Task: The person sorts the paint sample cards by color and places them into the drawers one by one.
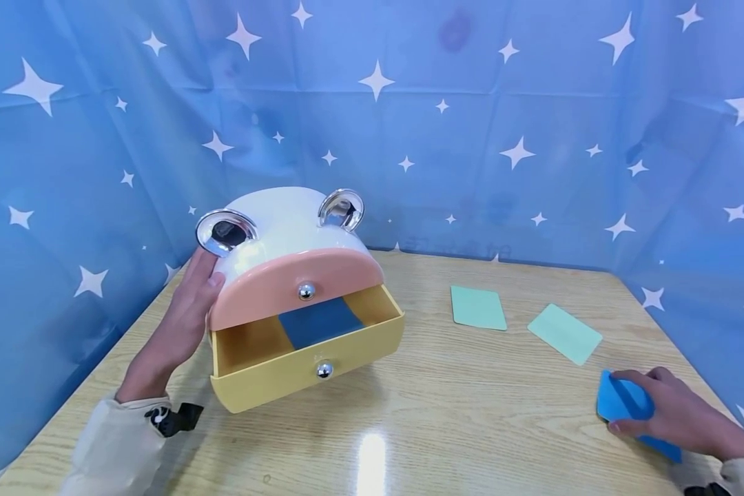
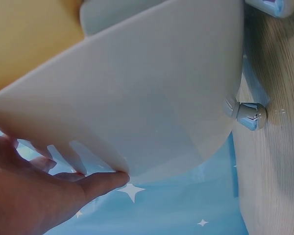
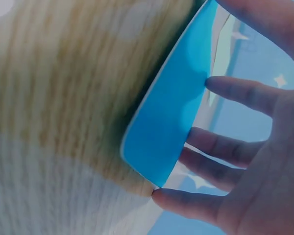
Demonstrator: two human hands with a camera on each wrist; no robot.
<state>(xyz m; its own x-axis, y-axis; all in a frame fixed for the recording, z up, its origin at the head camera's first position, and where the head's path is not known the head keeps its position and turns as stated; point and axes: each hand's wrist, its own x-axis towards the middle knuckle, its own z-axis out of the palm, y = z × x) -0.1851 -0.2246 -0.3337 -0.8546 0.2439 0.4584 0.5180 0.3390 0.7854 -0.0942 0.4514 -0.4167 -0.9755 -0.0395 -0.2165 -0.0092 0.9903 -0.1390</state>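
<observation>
A white frog-shaped drawer box (image 1: 285,220) with chrome ring eyes stands left of centre. Its yellow lower drawer (image 1: 359,341) is pulled out, with a dark blue card (image 1: 319,324) inside; the pink upper drawer (image 1: 273,282) is closed. My left hand (image 1: 189,303) rests on the box's left side, partly behind an eye. In the left wrist view, its thumb and fairly straight fingers touch the box's pale surface (image 2: 152,112). At the right, my right hand (image 1: 676,410) pinches a blue card (image 3: 171,98) by its edges, close to the tabletop.
Two pale green cards, a left one (image 1: 479,308) and a right one (image 1: 565,333), lie on the wooden table (image 1: 459,413) between the box and my right hand. A blue curtain (image 1: 409,124) with white stars surrounds the table's back and sides.
</observation>
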